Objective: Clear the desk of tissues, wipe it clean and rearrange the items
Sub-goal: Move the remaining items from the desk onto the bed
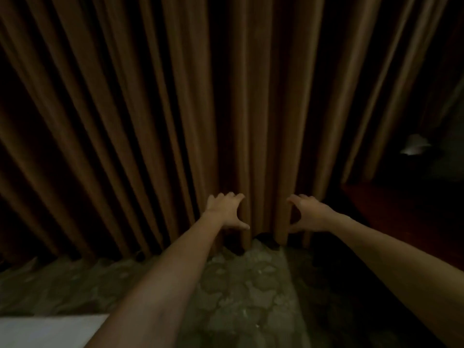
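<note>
Matt brown cloth curtain; dull patterned carpet.

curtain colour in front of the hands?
Plain brown curtain with vertical pleats and no print; seen in the dim head view.

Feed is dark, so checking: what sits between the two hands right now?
In the head view, only pleated folds of the brown curtain hang between the left hand and the right hand; both are spread open.

A brown pleated curtain is hanging across the whole way ahead, blocking the left hand and right hand reaching at its folds, while patterned carpet is lying open beneath both forearms.
</note>
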`<state>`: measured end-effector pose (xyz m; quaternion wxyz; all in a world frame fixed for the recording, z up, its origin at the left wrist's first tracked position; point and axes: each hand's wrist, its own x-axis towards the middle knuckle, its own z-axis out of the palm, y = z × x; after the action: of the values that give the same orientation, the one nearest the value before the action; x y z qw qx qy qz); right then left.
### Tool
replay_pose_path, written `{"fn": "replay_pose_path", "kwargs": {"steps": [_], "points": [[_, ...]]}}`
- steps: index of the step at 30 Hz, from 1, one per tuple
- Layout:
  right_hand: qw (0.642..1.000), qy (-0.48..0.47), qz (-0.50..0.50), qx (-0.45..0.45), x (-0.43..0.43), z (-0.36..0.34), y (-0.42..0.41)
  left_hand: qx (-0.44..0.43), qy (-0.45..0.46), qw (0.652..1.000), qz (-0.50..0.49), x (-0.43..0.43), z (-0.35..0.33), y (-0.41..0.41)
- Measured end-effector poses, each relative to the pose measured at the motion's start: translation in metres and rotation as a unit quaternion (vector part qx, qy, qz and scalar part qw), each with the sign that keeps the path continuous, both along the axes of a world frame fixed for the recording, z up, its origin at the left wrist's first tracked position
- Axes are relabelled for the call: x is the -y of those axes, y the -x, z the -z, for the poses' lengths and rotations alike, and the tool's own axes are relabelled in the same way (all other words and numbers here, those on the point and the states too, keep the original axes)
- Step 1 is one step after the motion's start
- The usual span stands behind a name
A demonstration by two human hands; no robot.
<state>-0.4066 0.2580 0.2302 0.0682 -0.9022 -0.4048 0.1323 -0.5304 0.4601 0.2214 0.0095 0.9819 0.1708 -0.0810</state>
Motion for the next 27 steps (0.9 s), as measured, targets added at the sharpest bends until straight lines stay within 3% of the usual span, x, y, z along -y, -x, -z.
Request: {"fn": "replay_pose_path", "kwargs": {"steps": [7, 14, 19, 27], "points": [[0.983, 0.005, 0.183, -0.011, 0.149, 0.014, -0.104, -0.010, 0.017, 0.979, 0.202, 0.117, 0.015, -0.198], [0.915, 0.000, 0.403, -0.015, 0.299, 0.014, -0.157, -0.004, 0.017, 0.926, 0.378, 0.279, 0.021, -0.353], [0.846, 0.017, 0.533, -0.013, 0.402, 0.029, -0.132, 0.003, 0.012, 0.861, 0.508, 0.407, 0.034, -0.390], [0.753, 0.029, 0.656, -0.043, 0.545, 0.050, -0.051, -0.003, 0.017, 0.768, 0.641, 0.596, 0.060, -0.366]]}}
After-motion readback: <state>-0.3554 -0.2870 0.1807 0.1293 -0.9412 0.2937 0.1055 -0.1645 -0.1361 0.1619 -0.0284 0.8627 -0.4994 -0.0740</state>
